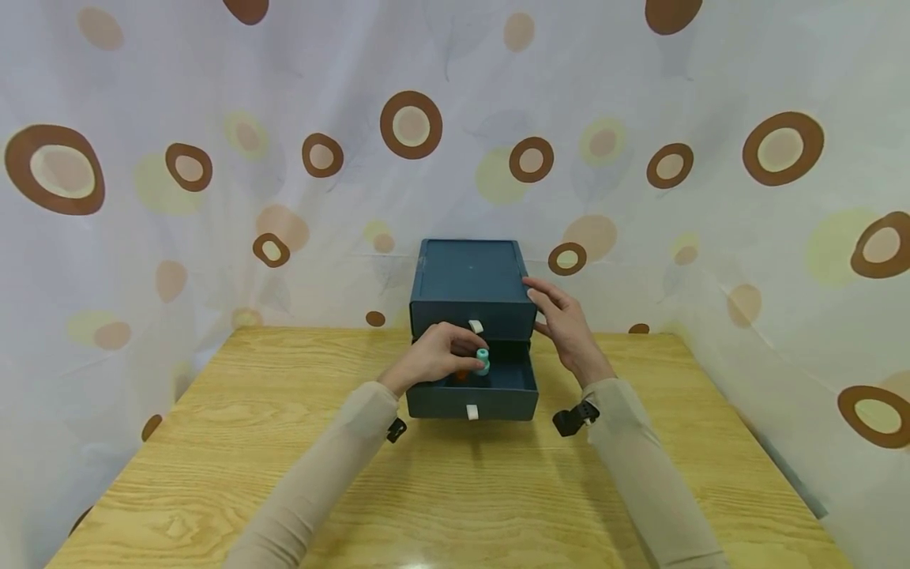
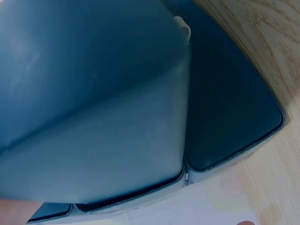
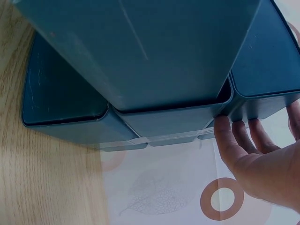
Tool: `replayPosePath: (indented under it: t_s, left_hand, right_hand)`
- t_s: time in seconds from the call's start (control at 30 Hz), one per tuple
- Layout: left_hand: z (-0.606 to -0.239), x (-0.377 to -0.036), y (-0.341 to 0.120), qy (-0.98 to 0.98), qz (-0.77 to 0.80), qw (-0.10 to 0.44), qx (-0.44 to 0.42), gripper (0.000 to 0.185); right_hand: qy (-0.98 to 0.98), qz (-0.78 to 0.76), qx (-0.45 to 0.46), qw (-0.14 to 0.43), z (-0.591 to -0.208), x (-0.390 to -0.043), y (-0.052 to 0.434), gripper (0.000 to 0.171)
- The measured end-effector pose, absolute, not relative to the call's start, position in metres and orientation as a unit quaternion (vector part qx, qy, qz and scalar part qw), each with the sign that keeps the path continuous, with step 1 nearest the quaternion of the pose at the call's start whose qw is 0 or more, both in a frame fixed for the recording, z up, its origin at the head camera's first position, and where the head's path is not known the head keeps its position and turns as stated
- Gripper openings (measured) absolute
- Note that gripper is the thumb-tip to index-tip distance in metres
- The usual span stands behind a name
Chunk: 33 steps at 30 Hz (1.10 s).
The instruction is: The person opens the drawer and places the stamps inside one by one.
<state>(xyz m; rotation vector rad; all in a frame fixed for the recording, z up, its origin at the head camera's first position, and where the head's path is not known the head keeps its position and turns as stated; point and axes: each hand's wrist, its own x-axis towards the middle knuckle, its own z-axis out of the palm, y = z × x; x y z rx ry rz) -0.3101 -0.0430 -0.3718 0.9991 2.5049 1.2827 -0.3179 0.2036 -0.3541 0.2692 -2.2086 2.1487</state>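
Observation:
A dark blue drawer unit (image 1: 469, 273) stands at the back of the table, with its lower drawer (image 1: 472, 403) pulled out. Over that drawer my left hand (image 1: 441, 353) pinches a small teal piece (image 1: 483, 362) with a narrower round top; its exact kind is unclear. Something small and orange (image 1: 461, 374) shows in the drawer beneath the fingers, partly hidden. My right hand (image 1: 565, 322) rests against the unit's right side, thumb near the top edge. The right wrist view shows its fingertips (image 3: 226, 133) touching the blue side wall. Only a sliver of the left hand appears in the left wrist view.
The upper drawer is closed and has a white pull tab (image 1: 475, 325); another white tab (image 1: 472, 412) is on the lower drawer front. A wood-grain table (image 1: 341, 490) lies around the unit, and a patterned cloth (image 1: 455, 182) hangs directly behind it.

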Motion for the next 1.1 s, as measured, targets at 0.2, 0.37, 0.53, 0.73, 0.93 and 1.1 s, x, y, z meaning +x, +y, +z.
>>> replayPosePath:
  t_s: [0.2, 0.37, 0.53, 0.73, 0.93, 1.1]
  left_hand:
    - [-0.3751, -0.3106, -0.0397, 0.836, 0.433, 0.096, 0.323, 0.033]
    - [-0.3759, -0.3108, -0.0376, 0.830, 0.439, 0.109, 0.327, 0.032]
    - [-0.3763, -0.3114, -0.0360, 0.837, 0.431, 0.098, 0.321, 0.031]
    - [-0.3751, -0.3122, -0.0349, 0.845, 0.428, 0.082, 0.311, 0.035]
    - [-0.3732, -0.3111, -0.0365, 0.853, 0.420, 0.061, 0.305, 0.035]
    - [-0.3718, -0.3104, -0.0404, 0.851, 0.423, 0.038, 0.309, 0.029]
  right_hand:
    - [-0.715, 0.694, 0.084, 0.023, -0.3541, -0.3168, 0.2026, 0.048]
    - [-0.717, 0.691, 0.087, 0.022, -0.3546, -0.3171, 0.2031, 0.049]
    - [-0.717, 0.692, 0.085, 0.021, -0.3547, -0.3170, 0.2033, 0.048]
    - [-0.713, 0.695, 0.088, 0.026, -0.3540, -0.3167, 0.2036, 0.049]
    - [-0.715, 0.693, 0.088, 0.023, -0.3536, -0.3176, 0.2036, 0.048]
    - [-0.716, 0.692, 0.090, 0.023, -0.3535, -0.3177, 0.2037, 0.048]
